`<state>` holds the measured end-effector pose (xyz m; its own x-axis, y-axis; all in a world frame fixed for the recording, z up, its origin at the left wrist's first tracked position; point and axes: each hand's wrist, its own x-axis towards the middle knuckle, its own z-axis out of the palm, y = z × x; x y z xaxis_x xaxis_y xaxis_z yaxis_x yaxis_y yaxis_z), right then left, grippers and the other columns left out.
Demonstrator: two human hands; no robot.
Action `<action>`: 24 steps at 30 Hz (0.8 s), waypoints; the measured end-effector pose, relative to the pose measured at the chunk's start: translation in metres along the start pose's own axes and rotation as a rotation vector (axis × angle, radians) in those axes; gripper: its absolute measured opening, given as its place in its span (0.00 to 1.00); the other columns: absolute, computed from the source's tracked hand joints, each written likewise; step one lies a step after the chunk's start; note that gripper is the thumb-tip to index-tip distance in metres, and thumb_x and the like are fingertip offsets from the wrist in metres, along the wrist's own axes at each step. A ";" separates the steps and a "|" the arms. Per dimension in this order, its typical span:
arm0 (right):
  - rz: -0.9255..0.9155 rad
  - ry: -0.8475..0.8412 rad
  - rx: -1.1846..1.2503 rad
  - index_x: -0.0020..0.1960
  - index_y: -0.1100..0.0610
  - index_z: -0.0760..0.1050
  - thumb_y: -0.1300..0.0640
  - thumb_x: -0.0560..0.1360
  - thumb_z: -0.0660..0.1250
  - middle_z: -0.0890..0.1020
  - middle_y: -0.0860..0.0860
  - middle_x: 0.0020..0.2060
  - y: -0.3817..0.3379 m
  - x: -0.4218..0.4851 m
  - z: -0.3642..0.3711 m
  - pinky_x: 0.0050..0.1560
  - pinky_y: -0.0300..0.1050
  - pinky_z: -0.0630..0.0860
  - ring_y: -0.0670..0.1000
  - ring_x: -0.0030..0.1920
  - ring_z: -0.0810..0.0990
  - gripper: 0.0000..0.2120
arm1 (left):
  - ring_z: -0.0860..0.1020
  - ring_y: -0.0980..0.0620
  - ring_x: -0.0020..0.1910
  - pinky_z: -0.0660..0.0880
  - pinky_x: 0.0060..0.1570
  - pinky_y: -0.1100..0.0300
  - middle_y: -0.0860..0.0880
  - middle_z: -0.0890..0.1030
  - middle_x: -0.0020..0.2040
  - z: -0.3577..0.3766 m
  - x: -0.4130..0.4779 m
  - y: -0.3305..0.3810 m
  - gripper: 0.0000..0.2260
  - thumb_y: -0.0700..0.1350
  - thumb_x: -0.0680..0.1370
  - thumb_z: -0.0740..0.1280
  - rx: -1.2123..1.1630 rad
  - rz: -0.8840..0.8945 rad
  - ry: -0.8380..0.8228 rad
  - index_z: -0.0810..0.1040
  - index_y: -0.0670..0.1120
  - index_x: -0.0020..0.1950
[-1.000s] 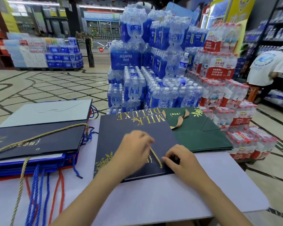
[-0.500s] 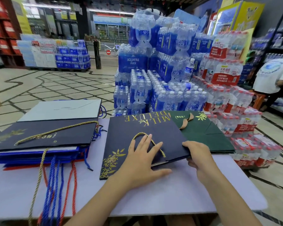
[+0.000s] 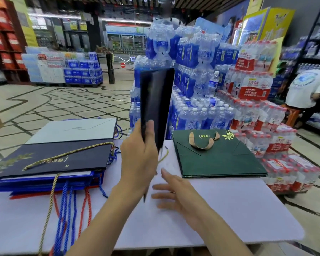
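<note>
Our left hand (image 3: 139,159) is clamped on the flat, folded navy-blue paper gift bag (image 3: 156,100) near its lower end. The thumb shows against the bag's near edge, and the other fingers are hidden behind it. The bag stands upright in the air above the middle of the white tabletop (image 3: 229,209), clear of the surface. It is turned almost edge-on to us, with its top leaning slightly to the right. A twisted gold cord handle (image 3: 163,157) hangs from the bag's lower end down toward the table.

Our right hand (image 3: 174,193) holds nothing. Its fingers are straight and spread apart, palm down, low over the tabletop just below and to the right of the left hand. We cannot tell whether it touches the surface.

On the far right part of the table lies a flat dark-green paper bag (image 3: 220,159) with gold print and a tan ribbon handle (image 3: 201,142) resting on top of it. On the left sits a stack of flat folded paper bags (image 3: 50,159). The top one is navy with a gold cord across it, and a white one lies just behind. Blue and red cord handles (image 3: 68,206) trail from the stack over the table's near edge.

Beyond the table rise shrink-wrapped packs of water bottles (image 3: 201,108), blue-labelled in the middle and red-labelled to the right. At the far right a person in a white shirt (image 3: 305,87) stands at dark store shelving.
</note>
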<state>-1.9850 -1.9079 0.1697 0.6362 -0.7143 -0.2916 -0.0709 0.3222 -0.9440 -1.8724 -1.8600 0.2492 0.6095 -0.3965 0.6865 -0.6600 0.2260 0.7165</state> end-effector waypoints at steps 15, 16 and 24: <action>-0.518 0.550 0.074 0.60 0.50 0.78 0.65 0.76 0.69 0.83 0.48 0.49 -0.041 0.004 -0.094 0.52 0.41 0.79 0.46 0.47 0.81 0.16 | 0.83 0.52 0.41 0.80 0.37 0.58 0.49 0.85 0.43 -0.020 -0.004 -0.038 0.09 0.34 0.76 0.66 -0.745 -0.714 -0.025 0.80 0.44 0.52; -0.517 0.582 0.004 0.58 0.48 0.79 0.64 0.76 0.69 0.83 0.49 0.51 -0.040 0.003 -0.103 0.54 0.43 0.78 0.47 0.49 0.81 0.15 | 0.82 0.51 0.40 0.80 0.36 0.59 0.49 0.85 0.41 -0.022 -0.010 -0.045 0.07 0.34 0.77 0.66 -0.709 -0.749 -0.038 0.80 0.44 0.51; -0.388 0.749 -0.424 0.53 0.49 0.80 0.60 0.77 0.67 0.81 0.48 0.42 0.005 0.007 -0.135 0.39 0.39 0.71 0.46 0.42 0.77 0.09 | 0.80 0.52 0.29 0.74 0.27 0.58 0.50 0.82 0.33 -0.022 -0.067 -0.093 0.06 0.42 0.76 0.70 0.015 -0.673 -0.236 0.78 0.51 0.50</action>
<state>-2.0844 -1.9947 0.1420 0.0255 -0.9850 0.1709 -0.3253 -0.1698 -0.9303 -1.8422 -1.8352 0.1387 0.7767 -0.6279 0.0493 -0.1810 -0.1475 0.9724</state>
